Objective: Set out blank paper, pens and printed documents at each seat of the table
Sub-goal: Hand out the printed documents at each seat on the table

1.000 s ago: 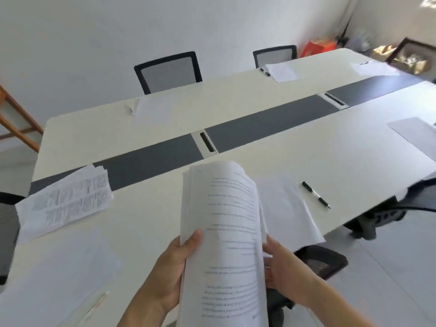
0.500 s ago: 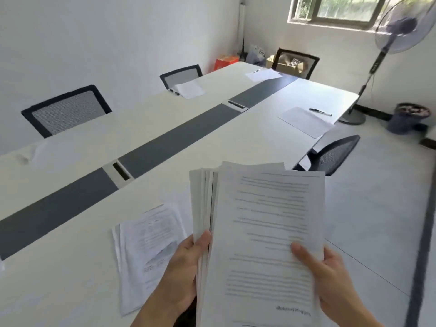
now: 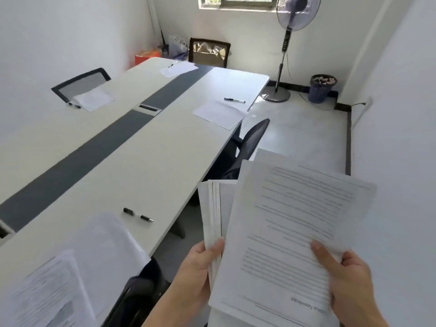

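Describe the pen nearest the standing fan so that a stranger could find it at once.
Take the long white table and go to its corner nearest the standing fan. A blank sheet lies there in front of a black mesh chair, and the pen lies beyond that sheet. The nearer pen on this side has printed pages at its seat; this one has none.

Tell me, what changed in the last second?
A printed set was let go and now lies on the table at the near seat. The right hand has drawn the top set rightward off the stack, which the left hand still grips. The person has turned toward the next chair. The blank sheets and pens stayed put.
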Motion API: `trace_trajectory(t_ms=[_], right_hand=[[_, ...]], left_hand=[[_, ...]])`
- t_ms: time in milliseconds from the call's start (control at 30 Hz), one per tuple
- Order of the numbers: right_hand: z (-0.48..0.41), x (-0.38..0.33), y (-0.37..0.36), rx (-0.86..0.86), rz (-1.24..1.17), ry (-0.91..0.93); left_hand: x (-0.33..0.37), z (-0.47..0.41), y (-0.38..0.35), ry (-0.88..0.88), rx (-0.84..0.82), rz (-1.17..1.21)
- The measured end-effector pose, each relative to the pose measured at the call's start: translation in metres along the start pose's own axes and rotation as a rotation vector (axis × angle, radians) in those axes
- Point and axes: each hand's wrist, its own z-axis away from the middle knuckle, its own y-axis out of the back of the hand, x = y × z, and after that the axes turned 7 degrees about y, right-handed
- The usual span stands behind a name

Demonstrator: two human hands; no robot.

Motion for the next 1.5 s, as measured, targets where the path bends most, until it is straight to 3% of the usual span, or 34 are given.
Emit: trace_trajectory(t_ms=[167, 333, 567, 800, 1067, 1200, 1500], right_hand=[[-0.050, -0.019, 0.003, -0.020, -0.072, -0.095], [-0.123, -0.040, -0.009, -0.035, -0.065, -0.156], [-0.231, -0.069, -0.056, 0.245, 0.000, 0.083], [-0.328, -0.088, -0.063, 0.323, -0.029, 0.129], [-0.490, -0.124, -0.078, 0.089, -0.133, -0.110], [-0.558, -0.150, -0.099, -0.033, -0.093, -0.145], [-0.627, -0.165, -0.175, -0.416, -0.014, -0.335]], left_hand=[[0.027, -0.056, -0.025, 0.079, 0.003, -0.021], [0.073, -0.126, -0.050, 0.051, -0.021, -0.088], [0.165, -0.218, -0.100, -0.011, -0.111, -0.124], [0.215, -0.298, -0.152, 0.042, -0.091, -0.101], [0.264, -0.388, -0.216, -0.046, 0.063, -0.027], [0.287, -0.417, -0.239, -0.108, 0.149, 0.050], [0.307, -0.418, -0.231, -0.196, 0.310, 0.312]])
